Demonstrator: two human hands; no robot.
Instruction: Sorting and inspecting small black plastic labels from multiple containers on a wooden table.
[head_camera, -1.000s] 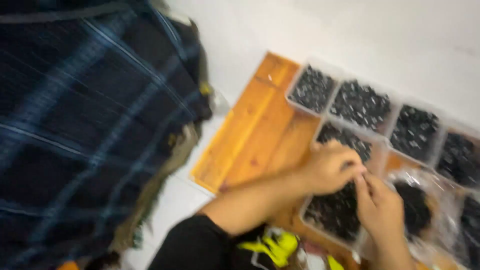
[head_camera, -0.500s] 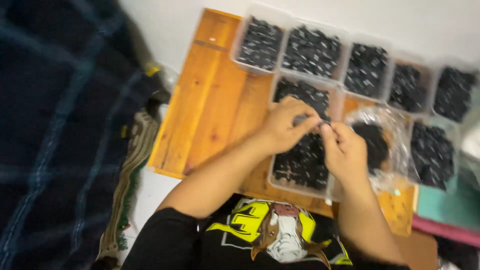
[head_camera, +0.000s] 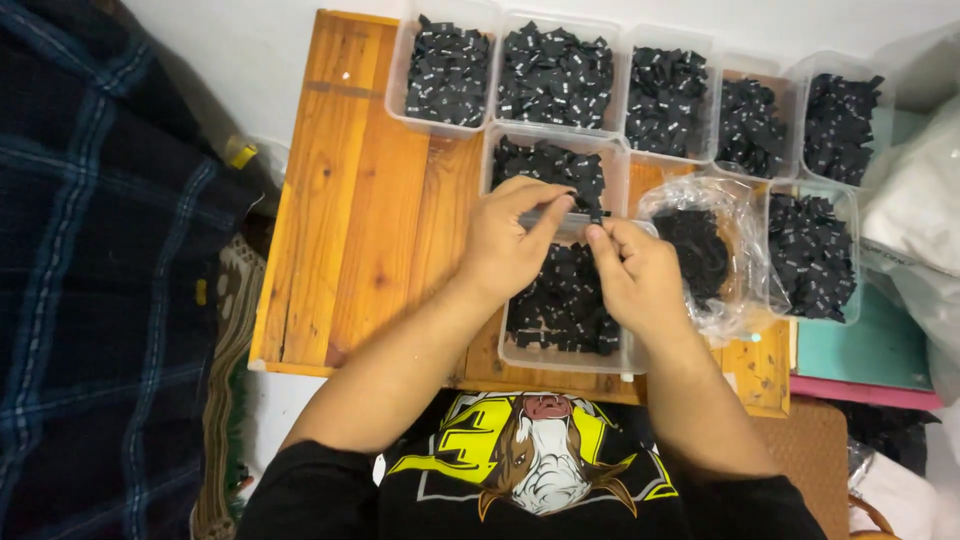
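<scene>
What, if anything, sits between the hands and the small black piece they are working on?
Nothing visible. The left hand and right hand already pinch the small black piece between their fingertips, above the clear tub of black pieces on the wooden table.

Small black piece (head_camera: 598, 214): flat, dark, tiny; pinched between the fingertips of the left hand (head_camera: 510, 245) and the right hand (head_camera: 640, 275), held level just above the near tub.

Near tub (head_camera: 560, 355): clear plastic, rectangular, upright on the wooden bench, holding a loose heap of like black pieces; partly hidden beneath both hands.
</scene>
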